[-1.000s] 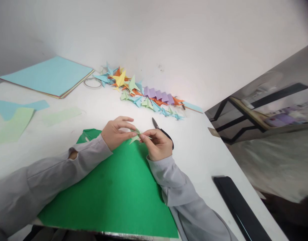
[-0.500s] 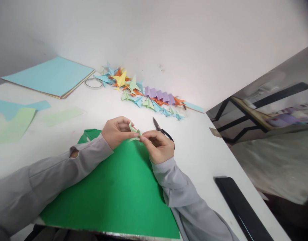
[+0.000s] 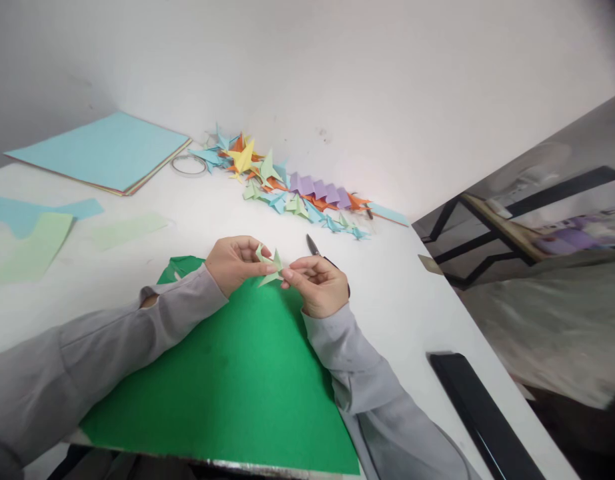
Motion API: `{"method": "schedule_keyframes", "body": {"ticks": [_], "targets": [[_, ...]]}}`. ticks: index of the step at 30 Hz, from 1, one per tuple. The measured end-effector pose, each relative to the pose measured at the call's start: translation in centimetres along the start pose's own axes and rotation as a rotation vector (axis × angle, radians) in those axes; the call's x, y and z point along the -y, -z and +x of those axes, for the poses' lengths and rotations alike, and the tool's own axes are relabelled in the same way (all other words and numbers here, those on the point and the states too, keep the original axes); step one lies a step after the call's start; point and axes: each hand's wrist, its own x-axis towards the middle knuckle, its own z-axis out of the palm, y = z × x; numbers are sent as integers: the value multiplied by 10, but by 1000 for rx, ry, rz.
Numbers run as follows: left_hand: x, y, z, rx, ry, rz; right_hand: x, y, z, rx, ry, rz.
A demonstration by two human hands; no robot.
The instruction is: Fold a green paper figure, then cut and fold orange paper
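My left hand (image 3: 233,264) and my right hand (image 3: 318,285) meet above the far end of a large green sheet (image 3: 232,380). Between their fingertips they pinch a small pale green folded paper figure (image 3: 270,266), its pointed flaps sticking up and out. Both hands have their fingers closed on it. Just behind my right hand lies a pair of black-handled scissors (image 3: 315,247), partly hidden by the hand. Grey sleeves cover both arms.
A row of folded paper figures in several colours (image 3: 282,183) lies along the wall. A stack of coloured paper with light blue on top (image 3: 105,150) sits far left, a tape ring (image 3: 187,165) beside it. Paper offcuts (image 3: 32,233) lie left. A black flat object (image 3: 482,417) rests near the right edge.
The folded figure has been turned between my fingers, its flaps now stand up more. Both hands have shifted slightly away from me.
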Motion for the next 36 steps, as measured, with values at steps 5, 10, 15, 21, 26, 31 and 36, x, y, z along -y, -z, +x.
{"method": "schedule_keyframes", "body": {"ticks": [5,10,15,21,26,31,36], "targets": [[1,1,1,-31,0,-24,-5,4,3,82,-60,97],[1,1,0,-15,-4,11,-4,-1,-3,95,27,-92],[0,0,-1,16,-19,31,0,-5,-8,86,85,-119],[-2,0,-1,36,-54,44,1,-1,-6,112,96,-144],[-5,-1,-2,45,-14,52,1,-1,-7,156,76,-120],[-10,-2,-4,62,16,74,2,2,-8,205,85,-154],[-11,-3,-7,73,-4,111,1,8,-6,322,113,-152]]}}
